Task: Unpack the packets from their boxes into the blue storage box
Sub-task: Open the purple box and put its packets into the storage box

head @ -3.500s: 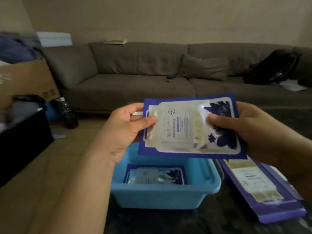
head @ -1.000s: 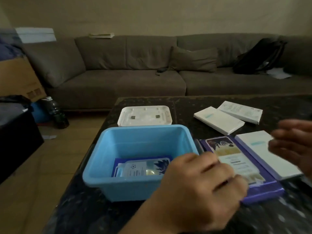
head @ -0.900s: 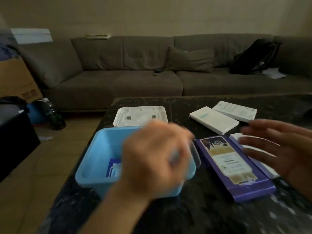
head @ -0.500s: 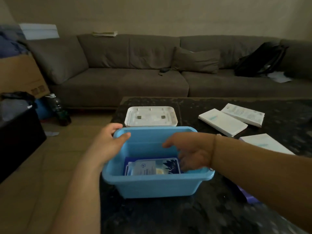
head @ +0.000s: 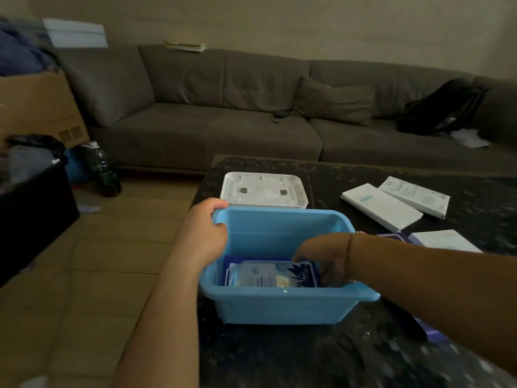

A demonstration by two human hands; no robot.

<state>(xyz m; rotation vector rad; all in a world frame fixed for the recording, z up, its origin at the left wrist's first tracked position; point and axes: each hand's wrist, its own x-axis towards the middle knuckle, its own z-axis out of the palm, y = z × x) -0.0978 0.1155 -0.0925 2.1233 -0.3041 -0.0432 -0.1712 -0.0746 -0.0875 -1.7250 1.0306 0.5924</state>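
Observation:
The blue storage box (head: 279, 306) stands on the dark table near its left edge. My left hand (head: 205, 233) grips the box's far left corner rim. My right hand (head: 324, 259) reaches down inside the box from the right, thumb and fingers around the right end of the top packet (head: 265, 275), a clear pouch on a blue-purple card. This packet lies flat on the box floor on top of another. A purple packet box (head: 391, 237) lies to the right of the storage box, mostly hidden under my right forearm.
A white lid (head: 263, 189) lies just behind the storage box. Three white flat boxes (head: 380, 205) (head: 416, 197) (head: 444, 240) lie on the table's right side. The table's left edge (head: 201, 189) drops to wooden floor. A grey sofa (head: 223, 130) stands beyond.
The packet held in both hands above the box 3.5 s ago now lies inside it. My left hand took the rim; my right hand went into the box and sank lower.

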